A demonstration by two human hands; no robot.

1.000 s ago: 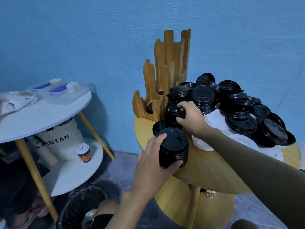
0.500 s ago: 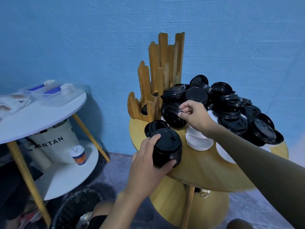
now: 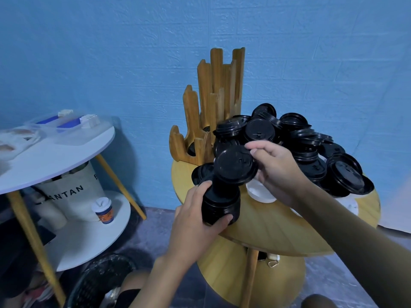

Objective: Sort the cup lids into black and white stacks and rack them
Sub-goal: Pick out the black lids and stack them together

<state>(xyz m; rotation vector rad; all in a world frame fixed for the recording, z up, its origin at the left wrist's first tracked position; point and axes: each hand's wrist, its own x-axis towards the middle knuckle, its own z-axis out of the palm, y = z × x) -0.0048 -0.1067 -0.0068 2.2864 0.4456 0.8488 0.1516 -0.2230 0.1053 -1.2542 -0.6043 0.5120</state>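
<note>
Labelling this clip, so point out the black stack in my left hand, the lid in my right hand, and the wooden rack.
stack (image 3: 224, 203), head view, its side wall.
lid (image 3: 234, 166), head view, its flat top.
rack (image 3: 216, 76), head view, a tall upright post.

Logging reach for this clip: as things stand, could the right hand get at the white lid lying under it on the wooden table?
Probably yes for reach, but not freely: the white lid lies close beneath the right hand, yet that hand pinches a black lid it must first set down.

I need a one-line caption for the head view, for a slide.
Left hand grips a black lid stack while right hand holds another black lid above it, near the wooden rack.
</note>
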